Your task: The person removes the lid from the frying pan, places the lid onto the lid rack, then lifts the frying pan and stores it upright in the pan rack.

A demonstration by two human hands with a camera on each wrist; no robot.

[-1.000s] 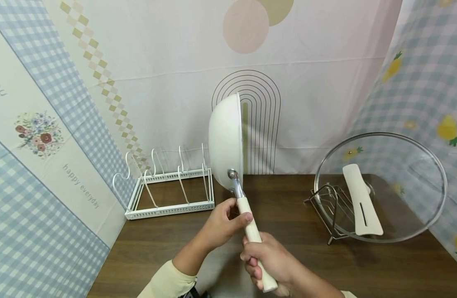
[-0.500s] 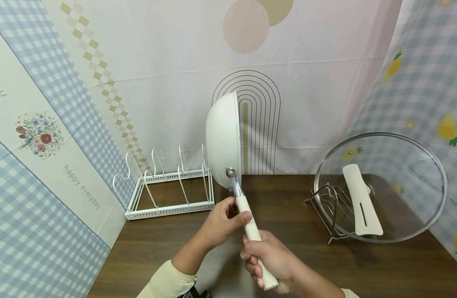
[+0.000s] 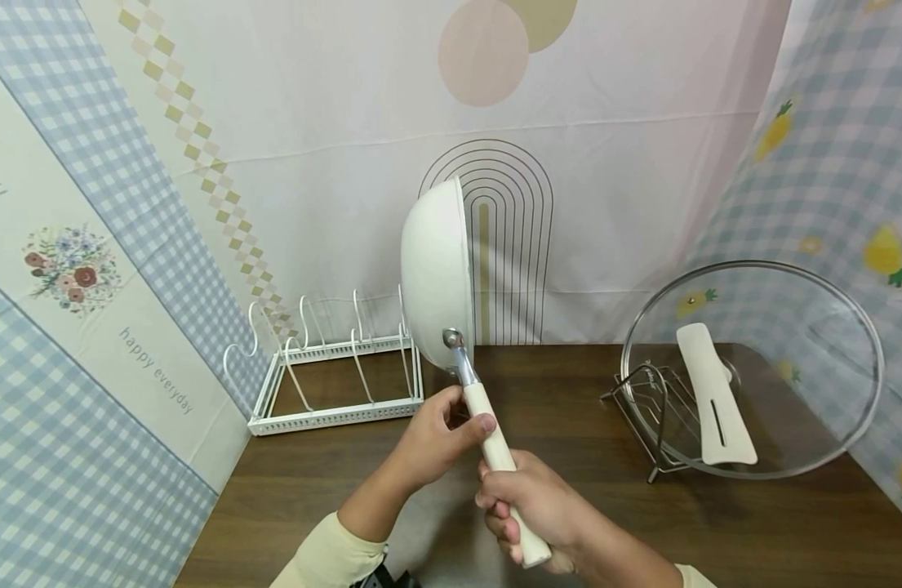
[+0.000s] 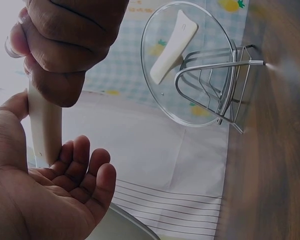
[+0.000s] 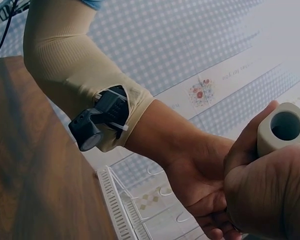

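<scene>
A white wok (image 3: 436, 269) is held up on its side in the head view, its rounded outside facing left and its rim nearly vertical. Its cream handle (image 3: 487, 416) slants down toward the right. My right hand (image 3: 535, 506) grips the handle's lower part, and the hollow handle end (image 5: 285, 127) shows in the right wrist view. Nearer the metal neck, my left hand (image 3: 432, 441) holds the handle between thumb and fingers. In the left wrist view, the left hand's fingers (image 4: 85, 170) curl loosely against one side of the handle, with the thumb on the other. The wok's inside is hidden.
Left of the wok, a white rack (image 3: 336, 420) with upright wire dividers stands on the brown wooden table (image 3: 318, 465). At right, a metal wire stand (image 3: 659, 433) bears a large glass lid (image 3: 803, 384) with a cream handle. Patterned cloth hangs behind and at both sides.
The wok has drifted slightly left and a little upward, closer to the white rack's right end. Both hands keep their hold, and the right hand has risen slightly with the handle.
</scene>
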